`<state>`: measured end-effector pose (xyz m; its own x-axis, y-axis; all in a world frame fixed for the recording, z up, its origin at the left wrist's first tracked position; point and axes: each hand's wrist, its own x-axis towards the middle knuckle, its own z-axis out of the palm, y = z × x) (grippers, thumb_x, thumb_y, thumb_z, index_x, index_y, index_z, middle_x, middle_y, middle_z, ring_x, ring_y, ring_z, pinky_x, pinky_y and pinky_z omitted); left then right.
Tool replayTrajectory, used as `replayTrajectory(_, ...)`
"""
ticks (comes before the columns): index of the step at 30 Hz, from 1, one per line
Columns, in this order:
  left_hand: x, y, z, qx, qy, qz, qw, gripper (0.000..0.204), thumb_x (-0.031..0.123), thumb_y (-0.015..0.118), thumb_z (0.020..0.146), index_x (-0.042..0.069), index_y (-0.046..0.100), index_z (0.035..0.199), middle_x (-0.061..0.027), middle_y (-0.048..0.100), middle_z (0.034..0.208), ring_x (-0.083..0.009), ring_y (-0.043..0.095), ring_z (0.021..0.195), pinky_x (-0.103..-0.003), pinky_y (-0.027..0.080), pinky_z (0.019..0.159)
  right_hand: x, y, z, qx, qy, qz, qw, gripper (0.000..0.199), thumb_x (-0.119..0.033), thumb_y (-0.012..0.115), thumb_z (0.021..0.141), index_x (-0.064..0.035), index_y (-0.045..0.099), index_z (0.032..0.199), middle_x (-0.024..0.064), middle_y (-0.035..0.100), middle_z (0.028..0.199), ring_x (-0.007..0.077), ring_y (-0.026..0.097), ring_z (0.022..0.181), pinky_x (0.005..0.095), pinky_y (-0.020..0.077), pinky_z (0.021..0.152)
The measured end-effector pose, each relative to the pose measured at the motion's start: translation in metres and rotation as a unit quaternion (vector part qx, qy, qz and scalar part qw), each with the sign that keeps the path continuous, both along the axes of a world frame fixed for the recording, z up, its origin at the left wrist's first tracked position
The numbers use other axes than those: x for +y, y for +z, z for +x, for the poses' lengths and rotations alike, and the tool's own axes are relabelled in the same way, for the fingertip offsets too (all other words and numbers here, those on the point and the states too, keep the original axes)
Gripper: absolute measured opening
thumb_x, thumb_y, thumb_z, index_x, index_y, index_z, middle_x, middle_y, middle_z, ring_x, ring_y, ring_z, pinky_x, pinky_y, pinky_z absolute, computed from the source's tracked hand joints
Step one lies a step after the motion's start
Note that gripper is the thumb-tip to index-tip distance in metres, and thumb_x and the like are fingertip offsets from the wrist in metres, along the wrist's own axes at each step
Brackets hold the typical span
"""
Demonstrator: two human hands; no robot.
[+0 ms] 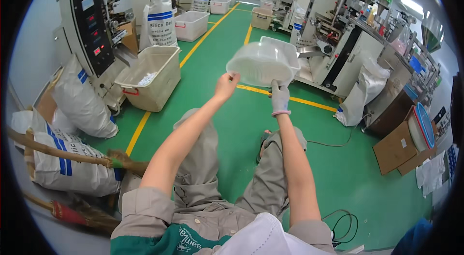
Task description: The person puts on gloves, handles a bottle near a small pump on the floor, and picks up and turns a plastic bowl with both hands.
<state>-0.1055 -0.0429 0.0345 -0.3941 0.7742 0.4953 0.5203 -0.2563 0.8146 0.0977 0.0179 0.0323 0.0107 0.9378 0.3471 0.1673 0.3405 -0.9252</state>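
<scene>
Out in front of me, above the green floor, a translucent white plastic basin [255, 65] is held tilted between both hands. My left hand [226, 87], bare, has its fingers closed on the rim at the near left. My right hand [280, 99] wears a pale glove with a pink cuff and grips the basin's near right side, thumb upward. Whether anything lies inside the basin cannot be made out. Just behind it stands a whitish bin [286, 48], partly hidden, by the chute of a packing machine [333, 64].
At left, a beige bin [162, 83] holds small white packets beside a control cabinet [89, 18]. White sacks [82, 98] and a broom [72, 152] lie nearer. On the right are another sack [365, 88], a cardboard box [394, 146] and a floor cable [333, 145].
</scene>
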Motion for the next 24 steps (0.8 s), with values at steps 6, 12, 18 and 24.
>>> replayTrajectory(6, 0.013, 0.007, 0.038, 0.002, -0.072, 0.104, 0.992, 0.035, 0.035, 0.055, 0.085, 0.003, 0.065, 0.095, -0.0206, 0.065, 0.086, -0.0367, 0.062, 0.086, -0.041, 0.048, 0.072, 0.061, -0.043, 0.052, -0.110, -0.081, 0.376, 0.917, 0.042, -0.028, 0.054, 0.092, -0.0014, 0.049, 0.123, 0.0107, 0.053, 0.108, 0.0170, 0.061, 0.074, 0.0291, 0.0525, 0.053)
replayTrajectory(12, 0.010, -0.010, 0.010, -0.002, 0.000, -0.093, 0.996, 0.042, 0.043, 0.054, 0.081, 0.004, 0.070, 0.079, -0.0171, 0.065, 0.071, -0.0334, 0.063, 0.073, -0.040, 0.048, 0.069, 0.000, 0.003, 0.013, -0.024, -0.016, -0.158, 0.987, 0.037, -0.039, 0.056, 0.088, -0.0032, 0.058, 0.080, 0.0022, 0.050, 0.059, 0.0133, 0.047, 0.045, 0.0292, 0.0443, 0.042)
replayTrajectory(18, 0.009, -0.002, 0.017, -0.016, -0.004, -0.191, 0.982, 0.038, 0.042, 0.056, 0.074, 0.007, 0.069, 0.069, -0.0135, 0.066, 0.067, -0.0309, 0.065, 0.069, -0.039, 0.050, 0.066, 0.008, -0.003, 0.030, -0.134, -0.005, -0.180, 0.974, 0.038, -0.034, 0.051, 0.083, 0.0025, 0.061, 0.079, 0.0109, 0.056, 0.060, 0.0201, 0.053, 0.047, 0.0362, 0.0452, 0.046)
replayTrajectory(24, 0.004, 0.002, 0.020, -0.021, -0.010, -0.152, 0.988, 0.038, 0.040, 0.056, 0.076, 0.005, 0.066, 0.069, -0.0123, 0.064, 0.066, -0.0292, 0.064, 0.067, -0.039, 0.049, 0.064, 0.009, -0.009, 0.023, -0.101, -0.013, -0.097, 0.990, 0.033, -0.030, 0.053, 0.087, 0.0019, 0.062, 0.085, 0.0075, 0.058, 0.065, 0.0164, 0.054, 0.052, 0.0334, 0.0436, 0.046)
